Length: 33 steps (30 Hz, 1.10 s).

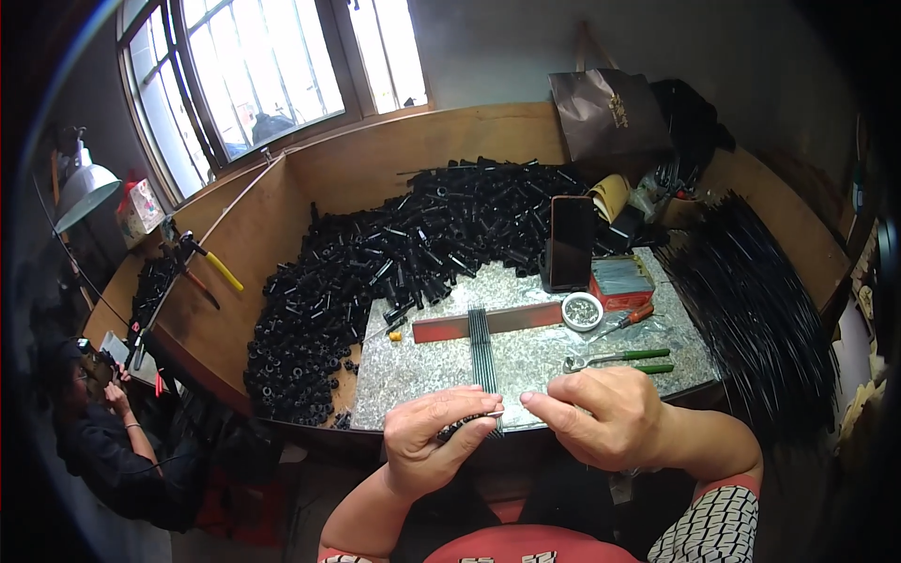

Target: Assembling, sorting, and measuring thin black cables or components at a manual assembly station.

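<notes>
Near the front edge of the speckled stone slab [413,371], my left hand [434,439] is closed around a small dark piece [458,428] with a thin, pale metal tip. What kind of piece it is cannot be made out. Just to its right, my right hand [605,413] is closed, thumb and forefinger pinched close to that tip. Anything between those fingers is too small to name. Beyond my left hand, several thin dark rods [481,349] lie side by side across a reddish flat bar [441,328].
Pliers with green handles [633,356], an orange-handled screwdriver [638,315], a white bowl [582,312] and an upright phone [570,239] occupy the slab's right. Black tubular parts [422,235] heap behind it. Long black rods [760,310] lie right. Another person [122,441] sits far left.
</notes>
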### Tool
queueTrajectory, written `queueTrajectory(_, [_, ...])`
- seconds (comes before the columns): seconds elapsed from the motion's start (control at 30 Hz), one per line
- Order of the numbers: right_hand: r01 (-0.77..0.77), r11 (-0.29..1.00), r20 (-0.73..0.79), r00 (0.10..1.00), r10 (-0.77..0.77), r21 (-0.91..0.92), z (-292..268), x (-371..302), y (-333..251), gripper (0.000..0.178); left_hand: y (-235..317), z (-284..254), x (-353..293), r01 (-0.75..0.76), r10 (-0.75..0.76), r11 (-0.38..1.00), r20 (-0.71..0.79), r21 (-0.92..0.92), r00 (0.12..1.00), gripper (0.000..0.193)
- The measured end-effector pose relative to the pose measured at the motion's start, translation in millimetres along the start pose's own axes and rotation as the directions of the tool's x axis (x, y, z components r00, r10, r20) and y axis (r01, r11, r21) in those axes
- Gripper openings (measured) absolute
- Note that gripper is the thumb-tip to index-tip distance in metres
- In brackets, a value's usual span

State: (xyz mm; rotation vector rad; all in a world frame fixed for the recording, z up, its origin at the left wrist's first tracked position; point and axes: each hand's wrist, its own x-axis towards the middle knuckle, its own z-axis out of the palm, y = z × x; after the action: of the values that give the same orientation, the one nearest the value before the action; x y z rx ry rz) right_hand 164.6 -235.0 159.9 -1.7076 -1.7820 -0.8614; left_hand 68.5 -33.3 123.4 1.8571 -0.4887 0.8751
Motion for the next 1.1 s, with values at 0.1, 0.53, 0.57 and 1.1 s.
queueTrajectory(0.1, [0.000,1.000,0.003,1.000,0.000,-0.002,-1.2,1.4,-1.1,0.037,1.7,-0.6,1.0,0.009,-0.009,1.000,0.006,-0.014,1.000,0.010])
queueTrajectory(0.53, [0.016,0.999,0.011,1.000,-0.015,-0.030,-5.6,2.6,-8.0,0.034,-1.4,-1.3,-3.1,-0.065,0.064,0.998,0.005,0.021,0.998,0.017])
queueTrajectory(0.57, [0.020,0.999,0.010,1.000,-0.019,-0.045,-5.7,2.2,-8.2,0.031,-1.9,-1.2,-3.5,-0.064,0.064,0.998,0.004,0.020,0.998,0.017])
queueTrajectory(1.1, [-0.175,0.981,0.120,0.979,0.164,0.088,-15.7,5.2,-12.7,0.028,-1.0,-2.3,-1.1,-0.045,0.045,0.999,0.071,-0.009,0.996,0.014])
